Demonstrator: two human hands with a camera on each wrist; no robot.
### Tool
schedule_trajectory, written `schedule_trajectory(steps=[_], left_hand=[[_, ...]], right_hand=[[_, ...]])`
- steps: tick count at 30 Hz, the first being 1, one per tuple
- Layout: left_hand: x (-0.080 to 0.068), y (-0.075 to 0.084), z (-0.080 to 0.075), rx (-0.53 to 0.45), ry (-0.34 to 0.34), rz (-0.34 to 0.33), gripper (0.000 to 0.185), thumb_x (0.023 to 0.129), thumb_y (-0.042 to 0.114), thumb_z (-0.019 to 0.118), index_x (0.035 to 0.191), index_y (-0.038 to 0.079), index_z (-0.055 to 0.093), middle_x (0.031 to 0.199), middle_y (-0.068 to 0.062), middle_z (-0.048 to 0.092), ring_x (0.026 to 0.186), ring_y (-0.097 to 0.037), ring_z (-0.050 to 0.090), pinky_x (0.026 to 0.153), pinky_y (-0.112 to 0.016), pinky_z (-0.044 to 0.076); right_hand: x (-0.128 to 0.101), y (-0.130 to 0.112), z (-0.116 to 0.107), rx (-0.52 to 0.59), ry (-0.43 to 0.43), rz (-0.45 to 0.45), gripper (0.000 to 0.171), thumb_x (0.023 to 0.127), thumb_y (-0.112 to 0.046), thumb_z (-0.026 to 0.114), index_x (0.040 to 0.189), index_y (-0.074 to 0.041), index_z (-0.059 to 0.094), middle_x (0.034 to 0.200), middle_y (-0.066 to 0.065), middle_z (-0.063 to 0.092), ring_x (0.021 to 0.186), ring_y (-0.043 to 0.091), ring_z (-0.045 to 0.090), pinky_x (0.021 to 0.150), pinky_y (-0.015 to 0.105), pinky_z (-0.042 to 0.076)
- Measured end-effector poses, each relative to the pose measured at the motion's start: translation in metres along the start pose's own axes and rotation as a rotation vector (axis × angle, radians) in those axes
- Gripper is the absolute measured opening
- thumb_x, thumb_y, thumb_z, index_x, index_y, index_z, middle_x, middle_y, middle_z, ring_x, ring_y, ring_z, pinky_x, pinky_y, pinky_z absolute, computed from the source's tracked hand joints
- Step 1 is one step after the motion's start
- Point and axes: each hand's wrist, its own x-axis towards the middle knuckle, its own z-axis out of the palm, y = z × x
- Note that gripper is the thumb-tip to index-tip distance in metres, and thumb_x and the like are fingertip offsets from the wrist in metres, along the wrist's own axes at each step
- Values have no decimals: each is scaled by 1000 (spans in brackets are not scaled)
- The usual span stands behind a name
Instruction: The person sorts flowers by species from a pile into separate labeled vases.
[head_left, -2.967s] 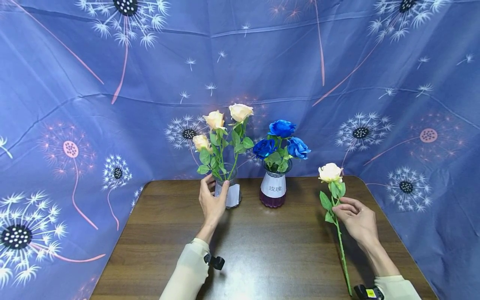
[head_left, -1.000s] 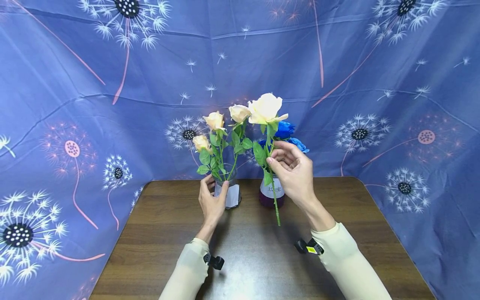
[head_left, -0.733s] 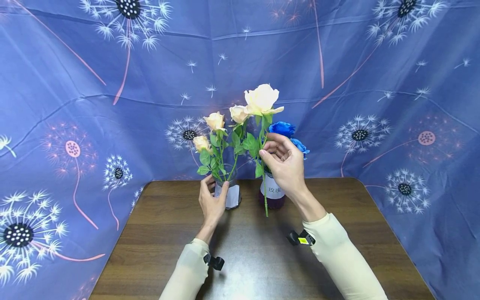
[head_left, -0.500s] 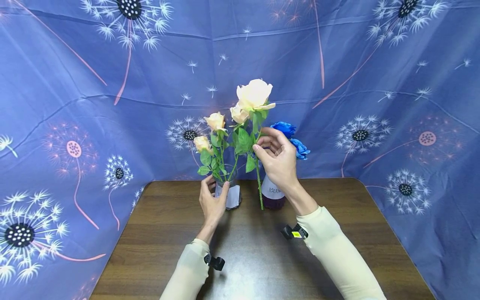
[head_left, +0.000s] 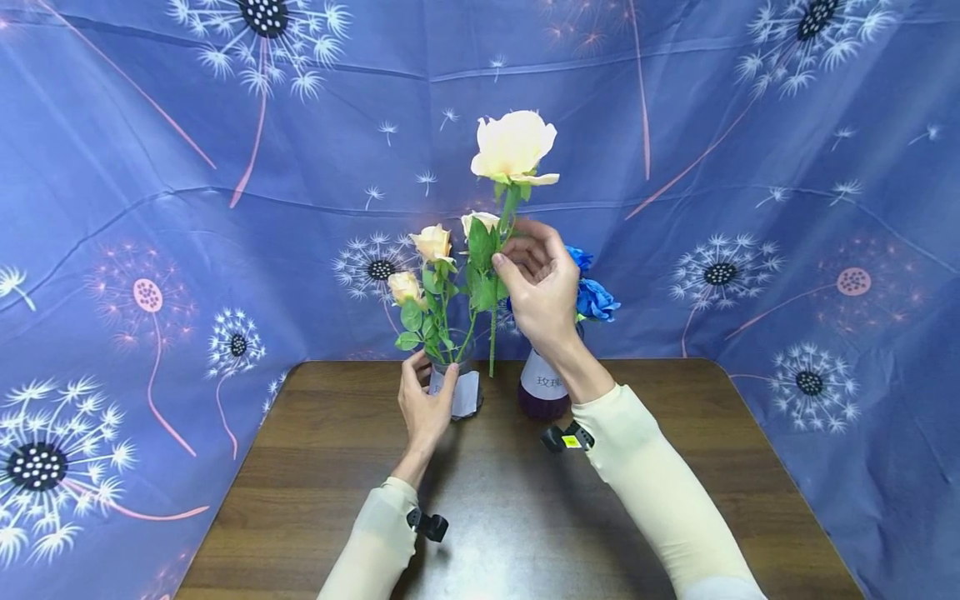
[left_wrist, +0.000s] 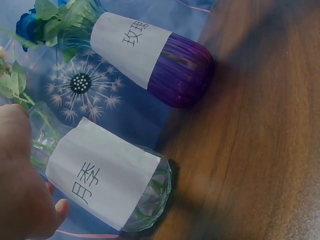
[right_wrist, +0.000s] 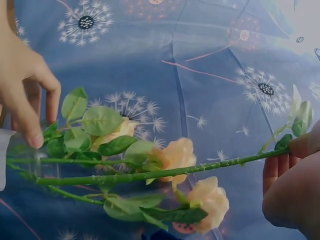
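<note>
My left hand (head_left: 426,408) holds a clear glass vase (left_wrist: 157,187) around its upper part, thumb on one side. A white paper label wraps this vase, and several peach roses (head_left: 431,243) stand in it. My right hand (head_left: 543,292) pinches the leafy upper stem of a large cream rose (head_left: 514,146), held upright above the table. The lower stem (right_wrist: 200,169) hangs free; its cut end overlaps the vase's rim in the right wrist view. In the head view that end shows just right of the vase. One peach rose is partly hidden behind the held rose's leaves.
Right of the clear vase stands a labelled vase with a purple base (head_left: 543,405), holding blue roses (head_left: 597,300) partly hidden behind my right hand. Both vases are near the back edge of the brown wooden table (head_left: 330,467). A blue dandelion-print cloth (head_left: 360,150) hangs behind.
My right hand has picked the cream rose up from the table's right side, carried it left past the blue roses and raised it beside the clear vase. My left hand stays on the vase.
</note>
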Motion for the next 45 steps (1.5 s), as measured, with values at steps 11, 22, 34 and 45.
schedule_trajectory(steps=[11, 22, 34, 45], left_hand=[[-3, 0, 0, 9, 16, 11, 62, 97, 33, 89, 150, 14, 62, 141, -16, 73, 127, -38, 74, 103, -60, 60], [-4, -2, 0, 6, 20, 10, 62, 97, 35, 88, 150, 15, 62, 140, -14, 73, 126, -39, 74, 102, -60, 60], [1, 0, 2, -17, 6, 40, 62, 97, 32, 88, 150, 11, 62, 139, -16, 74, 124, -45, 75, 101, -66, 61], [13, -6, 4, -14, -12, 32, 62, 98, 31, 89, 150, 13, 61, 139, -16, 74, 126, -45, 75, 102, -67, 60]], right_hand=[[10, 22, 18, 52, 19, -41, 43, 99, 9, 74, 141, 3, 63, 102, -4, 73, 92, 7, 72, 81, 21, 59], [1, 53, 24, -6, -20, 23, 43, 101, 8, 73, 142, 3, 62, 103, -8, 72, 93, 8, 72, 83, 22, 59], [-25, 94, 26, -91, -69, 120, 39, 102, 3, 74, 139, 0, 62, 109, 12, 74, 97, 9, 71, 84, 20, 60], [-54, 138, 25, -141, -28, 198, 38, 99, 7, 74, 135, 4, 63, 109, 24, 74, 92, 8, 70, 82, 17, 61]])
